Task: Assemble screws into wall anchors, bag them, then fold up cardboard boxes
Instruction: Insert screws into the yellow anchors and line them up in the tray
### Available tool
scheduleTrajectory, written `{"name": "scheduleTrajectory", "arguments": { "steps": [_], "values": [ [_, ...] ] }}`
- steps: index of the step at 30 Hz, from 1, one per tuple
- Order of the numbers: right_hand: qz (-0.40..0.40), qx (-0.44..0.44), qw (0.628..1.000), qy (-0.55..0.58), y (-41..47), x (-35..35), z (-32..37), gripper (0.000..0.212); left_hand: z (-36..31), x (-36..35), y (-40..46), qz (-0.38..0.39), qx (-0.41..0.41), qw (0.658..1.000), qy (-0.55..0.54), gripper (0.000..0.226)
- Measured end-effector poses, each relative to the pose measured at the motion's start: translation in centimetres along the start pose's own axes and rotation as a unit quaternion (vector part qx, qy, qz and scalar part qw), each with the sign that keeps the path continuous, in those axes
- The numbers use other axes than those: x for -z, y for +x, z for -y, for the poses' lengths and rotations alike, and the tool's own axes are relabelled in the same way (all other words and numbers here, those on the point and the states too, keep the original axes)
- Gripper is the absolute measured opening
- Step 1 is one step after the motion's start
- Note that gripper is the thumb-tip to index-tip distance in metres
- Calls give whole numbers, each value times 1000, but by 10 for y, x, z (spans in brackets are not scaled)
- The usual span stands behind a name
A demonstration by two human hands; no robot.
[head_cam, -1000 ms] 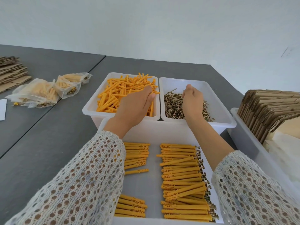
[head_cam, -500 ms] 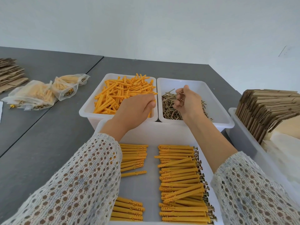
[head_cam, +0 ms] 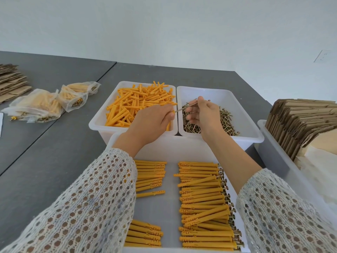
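Grey desk (head_cam: 45, 161), frame-wide; white tray (head_cam: 169, 207), lower centre, rows of assembled anchors; anchor bin (head_cam: 102, 121), centre; screw bin (head_cam: 244, 114), right of it. Left hand (head_cam: 151, 123), grip curled round an anchor, mostly hidden. Right hand (head_cam: 206, 114) pinching screw (head_cam: 184, 107), tip at left grip

Four white bins (head_cam: 218, 92) sit on the bench (head_cam: 54, 152), plus three filled bags (head_cam: 38, 105), two cardboard stacks (head_cam: 300, 121) and two hands (head_cam: 151, 123).
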State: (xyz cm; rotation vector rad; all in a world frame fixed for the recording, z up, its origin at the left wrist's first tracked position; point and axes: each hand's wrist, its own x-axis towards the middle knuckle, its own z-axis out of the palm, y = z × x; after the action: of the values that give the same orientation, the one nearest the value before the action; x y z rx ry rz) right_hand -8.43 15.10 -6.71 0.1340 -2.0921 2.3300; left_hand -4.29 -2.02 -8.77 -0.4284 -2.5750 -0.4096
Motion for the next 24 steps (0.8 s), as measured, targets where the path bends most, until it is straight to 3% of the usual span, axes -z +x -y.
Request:
{"name": "scheduleTrajectory", "arguments": {
  "steps": [6,10,13,19,24],
  "values": [
    [114,44,982,-142,-4,-4,-1,43,-1,2,0,-15,45,994,-100,25],
    [165,108,957,-211,-7,-12,-4,38,-8,9,5,-94,66,974,-194,26],
    [173,136,952,-215,-7,-16,-5,30,-13,14,11,-134,132,935,-301,23],
    [220,121,958,-136,-13,-22,0,22,-15,24,9,-18,135,857,-497,27],
    [326,25,942,-78,-18,-21,11,19,-3,22,10,23,267,749,-606,46]
  ]
}}
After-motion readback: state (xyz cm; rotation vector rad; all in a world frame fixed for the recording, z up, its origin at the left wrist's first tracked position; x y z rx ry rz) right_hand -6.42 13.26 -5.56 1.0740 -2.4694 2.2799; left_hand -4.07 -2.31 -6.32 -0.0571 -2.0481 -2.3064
